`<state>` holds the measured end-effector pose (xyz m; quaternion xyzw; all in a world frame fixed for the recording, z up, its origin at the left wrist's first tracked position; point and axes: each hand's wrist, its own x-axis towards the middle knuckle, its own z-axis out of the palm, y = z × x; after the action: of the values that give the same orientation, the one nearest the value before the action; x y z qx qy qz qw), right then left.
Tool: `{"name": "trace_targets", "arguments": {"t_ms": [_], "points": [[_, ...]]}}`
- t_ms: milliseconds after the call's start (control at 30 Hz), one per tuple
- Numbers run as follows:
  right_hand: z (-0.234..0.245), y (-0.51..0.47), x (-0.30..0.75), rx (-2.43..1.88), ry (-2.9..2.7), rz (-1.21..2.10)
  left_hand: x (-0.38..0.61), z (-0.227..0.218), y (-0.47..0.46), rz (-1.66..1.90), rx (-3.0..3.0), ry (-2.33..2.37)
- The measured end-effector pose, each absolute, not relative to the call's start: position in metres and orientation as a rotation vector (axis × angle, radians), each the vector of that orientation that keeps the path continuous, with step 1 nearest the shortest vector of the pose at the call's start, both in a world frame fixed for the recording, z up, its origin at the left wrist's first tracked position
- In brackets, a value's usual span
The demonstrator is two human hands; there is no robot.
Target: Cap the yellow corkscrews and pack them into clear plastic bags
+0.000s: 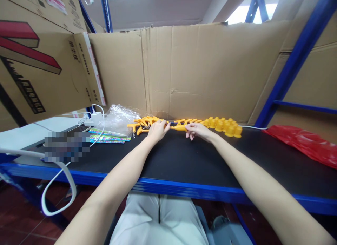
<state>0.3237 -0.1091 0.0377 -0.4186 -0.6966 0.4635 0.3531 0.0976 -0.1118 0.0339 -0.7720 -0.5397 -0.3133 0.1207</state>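
Both my arms reach forward over a black table top (184, 160) with a blue front edge. My left hand (157, 130) rests with curled fingers on a pile of orange plastic pieces (143, 124) at the back of the table. My right hand (197, 130) pinches one long orange piece (180, 126) lying between the two hands; the left fingertips touch its other end. A cluster of yellow cup-shaped parts (223, 125) sits just right of my right hand.
A cardboard wall (200, 69) stands behind the table. A clear plastic bag (118, 118) and colourful printed packets (107, 136) lie at left with a white charger and cable (96, 117). A red plastic bag (305, 143) lies at right. Blue shelf posts (292, 66) frame the bench.
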Motion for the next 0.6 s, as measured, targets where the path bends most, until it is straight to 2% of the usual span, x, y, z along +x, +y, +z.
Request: {"name": "trace_targets", "arguments": {"t_ms": [367,600], "points": [[0.039,-0.112,0.307,-1.271,-1.641,1.152,0.098,0.035,-0.111,-0.964,-2.266,-1.575],[0.049,-0.114,0.319,-1.073,-1.807,1.048,0.097,0.036,-0.109,-1.032,-2.271,-1.558]]}}
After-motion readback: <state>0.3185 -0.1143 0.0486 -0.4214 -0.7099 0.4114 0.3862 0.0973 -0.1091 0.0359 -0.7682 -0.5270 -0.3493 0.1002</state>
